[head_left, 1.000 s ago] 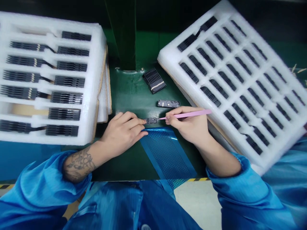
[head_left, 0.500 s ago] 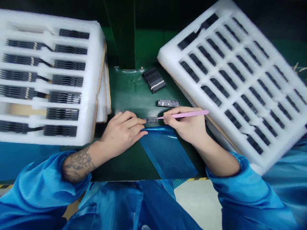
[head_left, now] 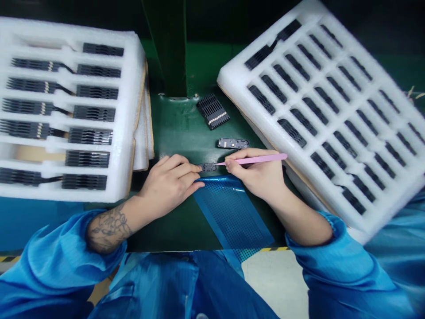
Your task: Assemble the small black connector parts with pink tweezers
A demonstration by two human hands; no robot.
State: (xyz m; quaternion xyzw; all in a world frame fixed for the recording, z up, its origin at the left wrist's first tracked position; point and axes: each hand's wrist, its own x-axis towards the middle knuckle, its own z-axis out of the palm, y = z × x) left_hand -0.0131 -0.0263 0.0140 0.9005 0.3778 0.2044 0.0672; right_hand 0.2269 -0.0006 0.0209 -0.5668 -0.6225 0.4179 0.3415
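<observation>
My left hand (head_left: 168,181) pinches a small black electronic module (head_left: 207,167) between thumb and fingertips, just above a blue perforated sheet (head_left: 229,208). My right hand (head_left: 255,172) grips pink tweezers (head_left: 257,159), with their fine tip at the module's right end. A similar black module (head_left: 233,143) lies a little farther out on the green mat (head_left: 179,128). Beyond it lies a black ribbed strip of connected parts (head_left: 213,111). The tweezer tip's exact contact is hidden at this size.
White foam trays holding rows of black parts stand on both sides: the left tray (head_left: 134,110) and the tilted right tray (head_left: 239,75). A dark green post (head_left: 168,48) rises at the back. Yellow-and-black tape (head_left: 274,249) marks the near bench edge.
My right hand and the tweezers have shifted slightly left, with the tip staying at the module. The left hand and module look nearly unchanged.
</observation>
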